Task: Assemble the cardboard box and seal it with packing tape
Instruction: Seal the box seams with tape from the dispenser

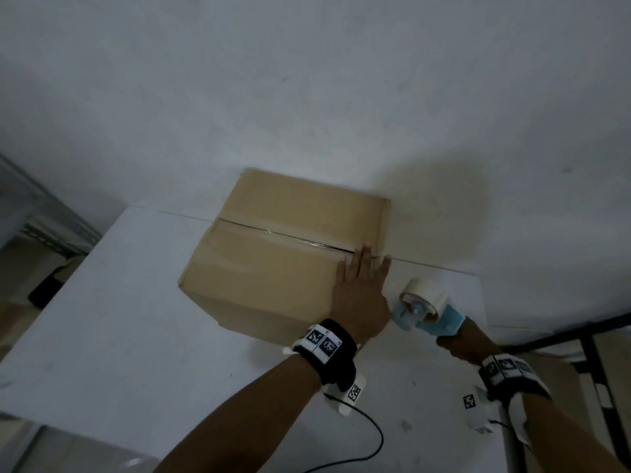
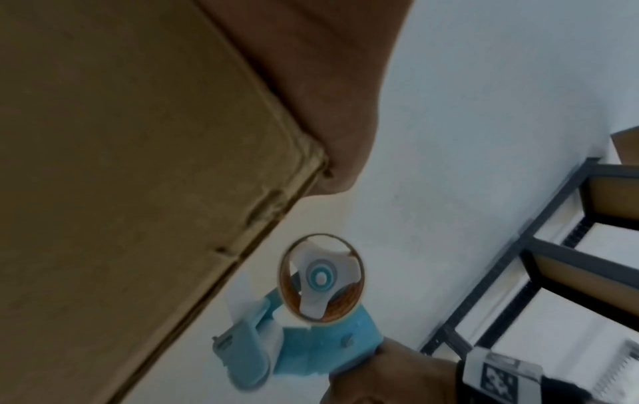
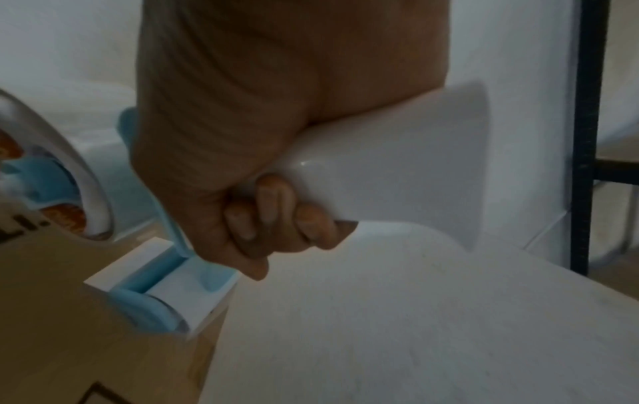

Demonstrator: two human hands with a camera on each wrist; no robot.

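Note:
A closed brown cardboard box (image 1: pixel 273 254) sits on the white table (image 1: pixel 119 319) against the wall, a shiny strip of clear tape (image 1: pixel 273 232) along its top seam. My left hand (image 1: pixel 362 285) lies flat on the box's top right corner, fingers straight and spread; the left wrist view shows the palm (image 2: pixel 311 68) on that corner (image 2: pixel 304 153). My right hand (image 1: pixel 461 346) grips the white handle (image 3: pixel 397 164) of a blue tape dispenser (image 1: pixel 426 312) holding a pale tape roll (image 1: pixel 423 293). The dispenser's front end (image 3: pixel 162 295) sits at the box's right side (image 3: pixel 86 341).
A dark metal shelf frame (image 1: pixel 580 336) stands right of the table, and a grey metal rack (image 1: pixel 44 227) stands at the left. The white wall (image 1: pixel 307 97) rises directly behind the box. A black cable (image 1: pixel 368 435) trails from my left wrist across the table's near edge.

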